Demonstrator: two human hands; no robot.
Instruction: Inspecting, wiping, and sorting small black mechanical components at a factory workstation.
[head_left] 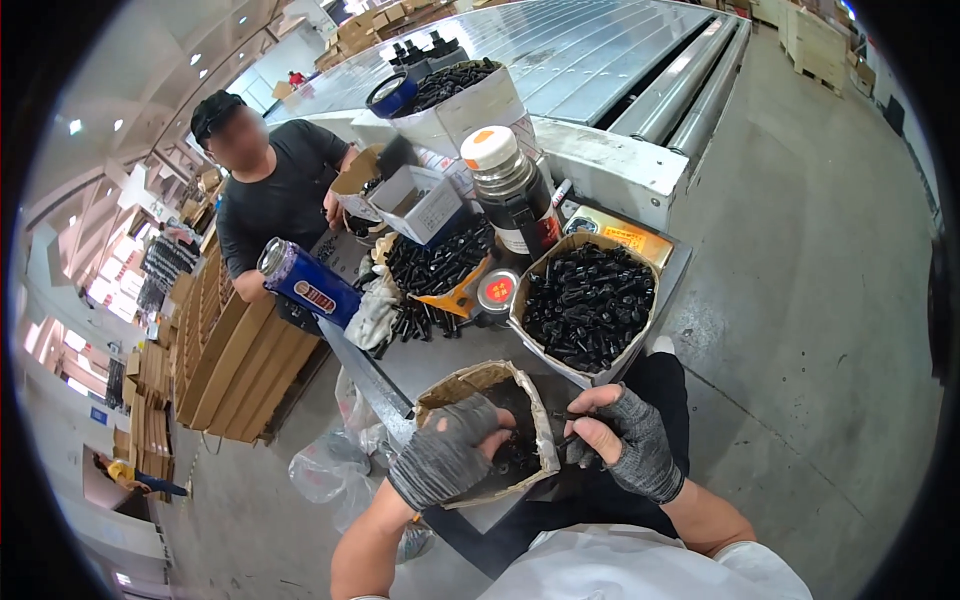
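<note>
My left hand [455,450], in a grey fingerless glove, reaches into a worn cardboard box [545,440] holding small dark parts [517,455]. Its fingers bend together inside; whatever they grip is hidden. Just right of that box, my right hand [630,440], gloved the same way, pinches a small black bolt-like part [568,416] between thumb and fingers. Beyond the hands stands a larger carton [655,285], heaped with black bolts [585,305]. More black bolts [440,260] fill an orange-edged box to the left, and some lie loose beside it.
A steel thermos [510,195], a jar with a red-marked lid [495,292], a blue can [310,280] and a white cloth [373,312] crowd the grey table [395,365]. Across it stands a co-worker [275,190]. A roller conveyor [680,85] lies behind; plastic bags [335,470] hang at left.
</note>
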